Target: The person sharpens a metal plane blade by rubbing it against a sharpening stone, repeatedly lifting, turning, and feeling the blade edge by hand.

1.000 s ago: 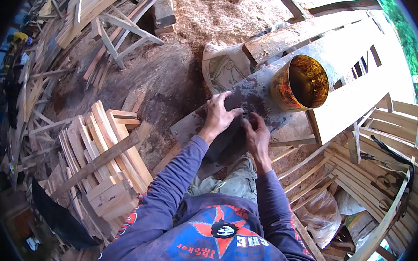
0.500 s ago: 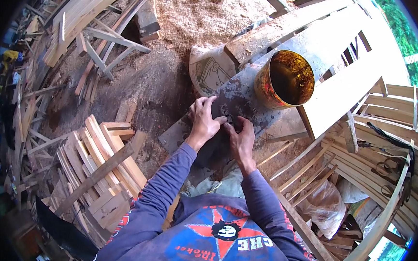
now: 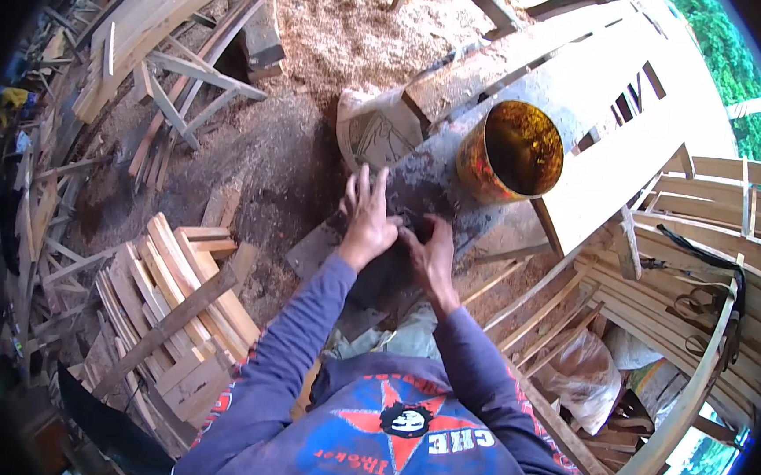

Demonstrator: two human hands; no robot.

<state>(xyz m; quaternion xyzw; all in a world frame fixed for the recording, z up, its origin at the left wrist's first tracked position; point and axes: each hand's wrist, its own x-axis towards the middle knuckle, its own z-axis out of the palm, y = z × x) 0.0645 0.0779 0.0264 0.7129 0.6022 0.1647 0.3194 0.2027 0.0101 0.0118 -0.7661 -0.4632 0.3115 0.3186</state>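
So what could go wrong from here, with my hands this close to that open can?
The open can stands on the stained board, just beyond your right hand, so a careless reach might tip it. Your left hand is close to the right; anything small between them, too unclear to make out, could drop off the board.

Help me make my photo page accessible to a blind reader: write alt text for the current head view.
A person's left hand and right hand meet over a dark-stained board; whether they hold anything small is unclear. Beside them stands an open, colour-streaked container, with stacked wood pieces to the left and wood shavings beyond.
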